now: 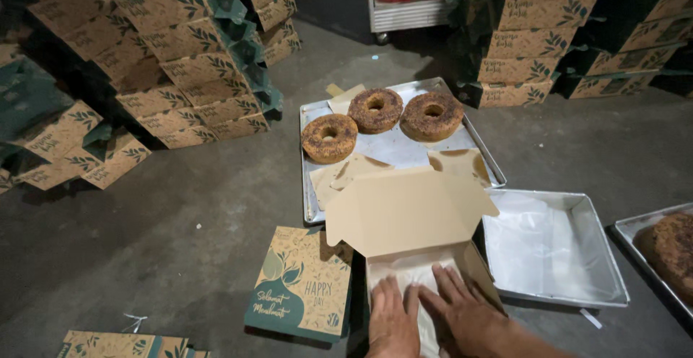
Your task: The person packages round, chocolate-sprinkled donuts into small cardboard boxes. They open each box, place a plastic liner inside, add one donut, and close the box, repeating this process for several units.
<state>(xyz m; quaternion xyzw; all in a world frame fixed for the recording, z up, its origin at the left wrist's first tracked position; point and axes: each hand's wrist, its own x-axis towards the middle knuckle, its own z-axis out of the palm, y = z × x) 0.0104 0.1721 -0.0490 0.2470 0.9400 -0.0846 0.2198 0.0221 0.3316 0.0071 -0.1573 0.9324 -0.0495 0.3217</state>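
Observation:
An open brown cardboard box (404,210) lies on the floor before me, lid tipped back. White paper (404,268) lines its inside. My left hand (393,322) and my right hand (462,311) both press flat on that paper, fingers spread. Beyond the box a metal tray (397,149) carries three ring-shaped brown cakes (329,138), (375,110), (432,116) and some loose paper sheets.
A shut green-and-tan printed box (303,282) lies left of the open one. An empty paper-lined pan (552,246) sits to the right, with another cake (671,246) on a tray at the right edge. Stacks of flat printed boxes (180,62) rise on the left and at the back right (548,33).

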